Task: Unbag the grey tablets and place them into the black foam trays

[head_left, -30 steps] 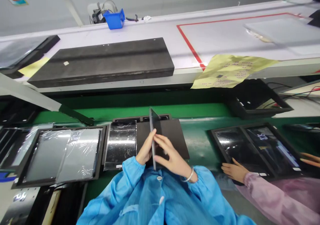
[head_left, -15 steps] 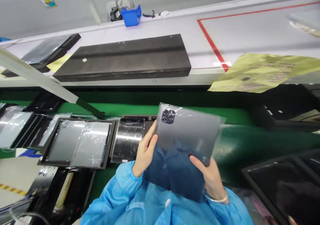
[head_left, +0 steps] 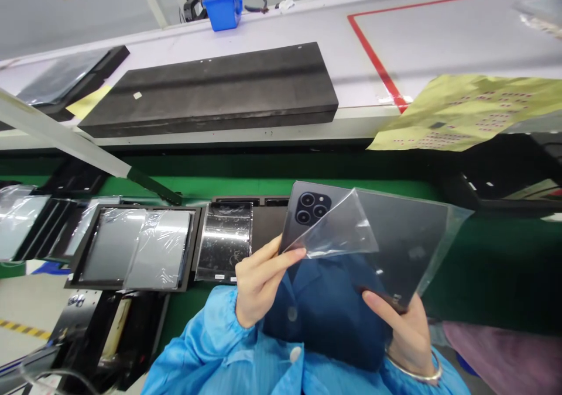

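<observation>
I hold a dark grey tablet (head_left: pixel 395 243) with its back facing me, the camera cluster at its top left corner. My left hand (head_left: pixel 259 278) pinches a corner of the clear protective film (head_left: pixel 346 231), which is folded back off that corner. My right hand (head_left: pixel 401 330) grips the tablet's lower right edge. Both arms wear blue sleeves, and the glossy back reflects my blue coat.
Black trays (head_left: pixel 132 246) with plastic-wrapped tablets lie on the green conveyor belt (head_left: pixel 483 266) to the left. Beyond it a long black foam block (head_left: pixel 211 88), a blue bin (head_left: pixel 222 9) and a yellow sheet (head_left: pixel 465 111) rest on the white bench. A pink sleeve (head_left: pixel 504 348) shows at lower right.
The tablet turned from edge-on to back-facing. My left hand has peeled the film's corner away from the camera end. The view shifted left, so the neighbour's hand and trays left the picture.
</observation>
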`<act>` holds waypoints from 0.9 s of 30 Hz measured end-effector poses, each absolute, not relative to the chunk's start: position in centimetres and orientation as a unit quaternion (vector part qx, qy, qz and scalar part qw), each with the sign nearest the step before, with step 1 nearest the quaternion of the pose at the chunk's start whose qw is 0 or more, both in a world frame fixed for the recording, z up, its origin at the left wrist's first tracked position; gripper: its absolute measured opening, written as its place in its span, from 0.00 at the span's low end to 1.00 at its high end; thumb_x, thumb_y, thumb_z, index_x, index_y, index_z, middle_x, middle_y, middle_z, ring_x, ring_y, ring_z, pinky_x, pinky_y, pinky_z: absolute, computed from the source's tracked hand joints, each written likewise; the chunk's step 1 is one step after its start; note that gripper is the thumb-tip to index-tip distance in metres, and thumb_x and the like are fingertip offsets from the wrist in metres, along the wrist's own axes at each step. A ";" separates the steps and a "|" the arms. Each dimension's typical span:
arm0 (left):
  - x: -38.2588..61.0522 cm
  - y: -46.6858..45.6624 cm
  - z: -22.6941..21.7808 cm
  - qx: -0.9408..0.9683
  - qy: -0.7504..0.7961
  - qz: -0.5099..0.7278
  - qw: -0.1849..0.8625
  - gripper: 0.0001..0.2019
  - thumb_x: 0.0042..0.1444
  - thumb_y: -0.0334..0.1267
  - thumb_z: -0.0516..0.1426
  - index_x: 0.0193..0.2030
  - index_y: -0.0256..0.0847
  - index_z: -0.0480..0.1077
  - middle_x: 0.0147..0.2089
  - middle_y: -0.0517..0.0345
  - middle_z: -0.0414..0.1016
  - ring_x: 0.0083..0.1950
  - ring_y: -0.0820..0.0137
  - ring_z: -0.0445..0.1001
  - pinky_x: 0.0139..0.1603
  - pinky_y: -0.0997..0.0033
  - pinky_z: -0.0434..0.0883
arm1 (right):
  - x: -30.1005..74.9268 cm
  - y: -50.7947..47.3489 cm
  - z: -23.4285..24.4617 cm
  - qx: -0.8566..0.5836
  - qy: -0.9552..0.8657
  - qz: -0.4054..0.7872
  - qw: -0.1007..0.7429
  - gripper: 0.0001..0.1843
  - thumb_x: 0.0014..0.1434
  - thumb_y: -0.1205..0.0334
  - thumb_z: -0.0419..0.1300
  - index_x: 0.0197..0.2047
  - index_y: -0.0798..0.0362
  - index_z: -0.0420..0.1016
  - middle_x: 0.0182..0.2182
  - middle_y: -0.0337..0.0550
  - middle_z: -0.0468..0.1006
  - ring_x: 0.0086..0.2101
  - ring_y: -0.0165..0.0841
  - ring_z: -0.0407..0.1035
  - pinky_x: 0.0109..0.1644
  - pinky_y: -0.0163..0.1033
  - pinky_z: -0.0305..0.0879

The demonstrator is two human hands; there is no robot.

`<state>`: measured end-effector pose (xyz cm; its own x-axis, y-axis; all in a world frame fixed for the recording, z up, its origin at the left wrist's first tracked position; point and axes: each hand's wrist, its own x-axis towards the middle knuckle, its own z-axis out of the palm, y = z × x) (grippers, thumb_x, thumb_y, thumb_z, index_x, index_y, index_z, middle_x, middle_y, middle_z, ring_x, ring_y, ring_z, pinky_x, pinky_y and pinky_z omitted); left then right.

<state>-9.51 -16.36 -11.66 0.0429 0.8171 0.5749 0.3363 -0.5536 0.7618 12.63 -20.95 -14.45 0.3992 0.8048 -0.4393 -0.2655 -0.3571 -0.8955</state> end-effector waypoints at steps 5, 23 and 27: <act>-9.7 -16.8 -11.2 0.704 0.397 0.545 0.223 0.27 0.65 0.20 0.60 0.64 0.55 0.76 0.72 0.62 0.72 0.60 0.68 0.83 0.58 0.78 0.81 | 12.8 -21.3 -13.8 -0.657 -0.201 0.505 0.522 0.22 0.38 0.48 0.82 0.35 0.47 0.83 0.32 0.42 0.87 0.34 0.41 0.81 0.39 0.39 0.80; -9.7 -16.6 -11.0 0.722 0.390 0.527 0.222 0.27 0.66 0.20 0.59 0.66 0.53 0.75 0.74 0.60 0.70 0.61 0.66 0.83 0.59 0.75 0.82 | 12.6 -21.3 -13.5 -0.650 -0.178 0.520 0.525 0.20 0.39 0.52 0.81 0.36 0.45 0.84 0.33 0.41 0.87 0.35 0.44 0.82 0.38 0.41 0.81; -9.8 -16.6 -11.2 0.721 0.393 0.525 0.223 0.28 0.66 0.20 0.58 0.66 0.54 0.74 0.74 0.59 0.69 0.61 0.65 0.83 0.59 0.74 0.82 | 13.1 -21.2 -14.0 -0.649 -0.198 0.523 0.516 0.23 0.37 0.49 0.82 0.36 0.46 0.85 0.33 0.42 0.87 0.33 0.44 0.83 0.35 0.41 0.81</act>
